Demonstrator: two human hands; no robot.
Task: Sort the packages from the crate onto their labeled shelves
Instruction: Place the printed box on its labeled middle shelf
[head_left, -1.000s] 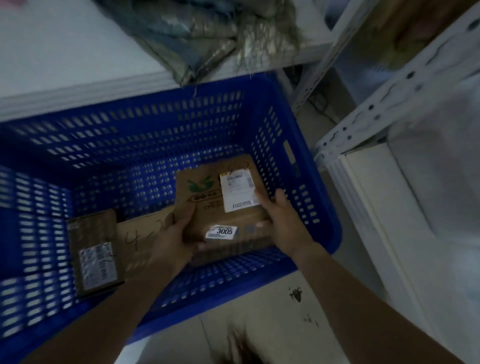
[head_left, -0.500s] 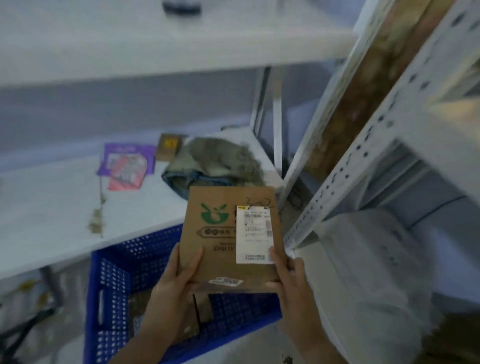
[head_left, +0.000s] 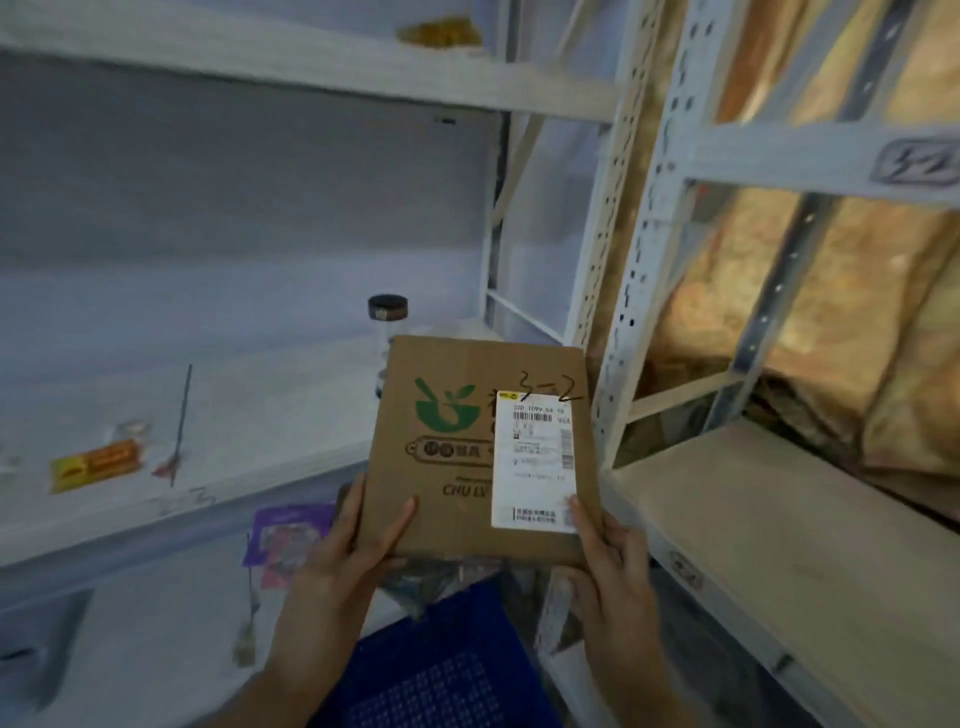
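Note:
I hold a flat brown cardboard package (head_left: 452, 467) up in front of me with both hands. It bears a green logo, a white shipping label and "3-2" written by hand near its top right. My left hand (head_left: 348, 551) grips its lower left corner, thumb on the front face. My right hand (head_left: 605, 556) grips its lower right corner, thumb on the white label. The blue crate (head_left: 441, 670) lies below the package, only part of it in view. A white shelf (head_left: 208, 457) at the left carries a handwritten mark on its front edge.
On the left shelf stand a dark-lidded jar (head_left: 387, 317), a yellow packet (head_left: 93, 465) and a thin stick (head_left: 179, 426). A purple packet (head_left: 288, 535) lies on the shelf below. A second rack (head_left: 779, 530) at the right has a bare wooden board and a label (head_left: 919, 163) on its upper beam.
The package has been lifted out of the crate and raised to chest height. My view has swung up from the crate to the shelves.

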